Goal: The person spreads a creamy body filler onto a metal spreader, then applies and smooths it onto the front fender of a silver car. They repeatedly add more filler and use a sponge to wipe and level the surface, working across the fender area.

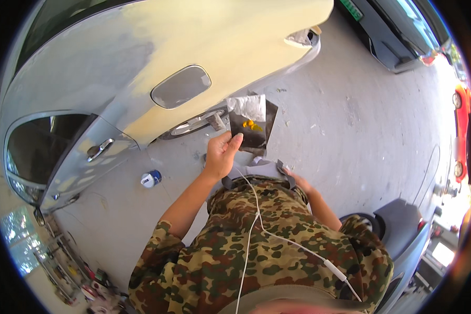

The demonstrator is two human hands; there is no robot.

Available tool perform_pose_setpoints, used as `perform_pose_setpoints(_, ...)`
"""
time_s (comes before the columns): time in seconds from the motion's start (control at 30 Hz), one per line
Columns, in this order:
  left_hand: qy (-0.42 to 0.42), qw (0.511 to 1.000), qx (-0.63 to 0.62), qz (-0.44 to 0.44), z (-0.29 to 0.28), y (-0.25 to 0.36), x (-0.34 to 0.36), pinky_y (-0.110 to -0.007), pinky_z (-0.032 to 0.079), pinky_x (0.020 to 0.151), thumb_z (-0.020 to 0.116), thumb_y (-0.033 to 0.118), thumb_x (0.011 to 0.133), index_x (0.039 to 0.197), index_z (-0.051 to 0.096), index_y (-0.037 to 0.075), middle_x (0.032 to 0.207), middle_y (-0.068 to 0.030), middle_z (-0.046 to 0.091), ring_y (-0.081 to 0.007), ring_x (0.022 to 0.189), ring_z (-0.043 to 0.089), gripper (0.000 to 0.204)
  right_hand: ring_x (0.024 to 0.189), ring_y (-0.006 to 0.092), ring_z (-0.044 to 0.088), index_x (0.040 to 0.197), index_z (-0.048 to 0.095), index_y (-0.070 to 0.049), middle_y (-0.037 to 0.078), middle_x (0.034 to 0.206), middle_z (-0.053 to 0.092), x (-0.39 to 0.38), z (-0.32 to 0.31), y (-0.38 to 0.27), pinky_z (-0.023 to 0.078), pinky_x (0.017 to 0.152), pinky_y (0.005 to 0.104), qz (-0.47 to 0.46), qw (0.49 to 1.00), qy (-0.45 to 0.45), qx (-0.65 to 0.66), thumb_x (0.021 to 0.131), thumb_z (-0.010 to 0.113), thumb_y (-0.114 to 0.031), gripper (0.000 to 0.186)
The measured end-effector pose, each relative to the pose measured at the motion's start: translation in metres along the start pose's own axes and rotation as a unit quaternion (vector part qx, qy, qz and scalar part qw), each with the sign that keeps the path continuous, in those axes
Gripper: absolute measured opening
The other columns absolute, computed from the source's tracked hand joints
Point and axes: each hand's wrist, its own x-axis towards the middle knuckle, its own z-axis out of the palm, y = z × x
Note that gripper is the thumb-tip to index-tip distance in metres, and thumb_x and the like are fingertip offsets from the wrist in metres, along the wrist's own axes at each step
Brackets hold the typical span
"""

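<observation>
My left hand (224, 155) is closed, its thumb pressed on the lower left edge of a thin dark plate (254, 140). Orange-yellow dabs of paste (252, 125) sit in the plate's middle, and its upper end looks silvery. Behind it shows a second dark sheet (270, 118), which I cannot tell is held or lying lower. A small grey flat piece (216, 122) appears just above my left knuckles; whether I hold it is unclear. My right hand (297, 181) is down by my right thigh, beside grey cloth (267, 170). Its fingers are mostly hidden.
A car body (193, 44) with cream and grey patches and a grey fuel flap (181, 87) stands ahead and left. On the grey floor (329, 120) is a blue-and-white can (151, 179). A dark car (397, 36) stands far right; a dark grey part (397, 222) is near right.
</observation>
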Motion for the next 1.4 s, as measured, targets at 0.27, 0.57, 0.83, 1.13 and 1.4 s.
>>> perform_pose_setpoints(0.27, 0.046, 0.999, -0.009, 0.022, 0.017, -0.004, -0.008, -0.027, 0.024, 0.057, 0.064, 0.028, 0.111, 0.073, 0.042, 0.009, 0.072, 0.0076, 0.034, -0.0040, 0.070, 0.028, 0.048, 0.139, 0.0234, 0.057, 0.157, 0.053, -0.008, 0.012, 0.155, 0.059, -0.126, -0.004, -0.020, 0.042, 0.120, 0.0427, 0.181, 0.969, 0.014, 0.168, 0.114, 0.040, -0.057, 0.067)
perform_pose_setpoints(0.57, 0.018, 0.996, 0.044, 0.076, 0.018, 0.002, 0.001, -0.028, 0.025, 0.056, 0.063, 0.027, 0.111, 0.077, 0.049, 0.005, 0.071, 0.0079, 0.038, -0.0038, 0.069, 0.029, 0.043, 0.099, 0.0164, 0.072, 0.133, 0.069, 0.006, 0.013, 0.110, 0.078, -0.041, -0.007, -0.213, 0.057, 0.091, 0.0343, -0.133, 0.975, 0.081, -0.158, 0.108, 0.066, -0.035, 0.049)
perform_pose_setpoints(0.83, 0.012, 0.995, 0.078, 0.067, 0.018, 0.020, -0.004, -0.027, 0.025, 0.058, 0.061, 0.029, 0.112, 0.086, 0.061, 0.003, 0.073, 0.0094, 0.040, -0.0031, 0.069, 0.031, 0.037, 0.113, 0.0222, 0.069, 0.136, 0.065, -0.001, 0.011, 0.128, 0.072, 0.020, 0.095, -0.284, 0.057, 0.096, 0.0422, -0.177, 0.944, -0.059, 0.271, 0.114, 0.048, -0.040, 0.048)
perform_pose_setpoints(1.13, -0.039, 0.995, 0.073, 0.053, 0.020, 0.027, 0.007, -0.024, 0.030, 0.062, 0.061, 0.030, 0.113, 0.103, 0.072, 0.000, 0.078, 0.0099, 0.047, -0.0031, 0.073, 0.035, 0.034, 0.100, 0.0187, 0.072, 0.128, 0.067, -0.002, 0.009, 0.122, 0.074, 0.019, 0.087, -0.301, 0.060, 0.088, 0.0389, -0.244, 0.940, -0.079, 0.226, 0.114, 0.052, -0.033, 0.036)
perform_pose_setpoints(1.4, -0.022, 0.999, -0.028, 0.024, 0.029, 0.006, 0.034, -0.033, 0.058, 0.085, 0.057, 0.026, 0.114, 0.112, 0.071, -0.004, 0.104, -0.0087, 0.076, -0.0170, 0.094, 0.074, 0.033, 0.100, 0.0205, 0.073, 0.126, 0.064, -0.002, 0.009, 0.115, 0.072, 0.011, 0.044, -0.276, 0.062, 0.089, 0.0416, -0.244, 0.878, 0.160, 0.380, 0.110, 0.061, -0.021, 0.025)
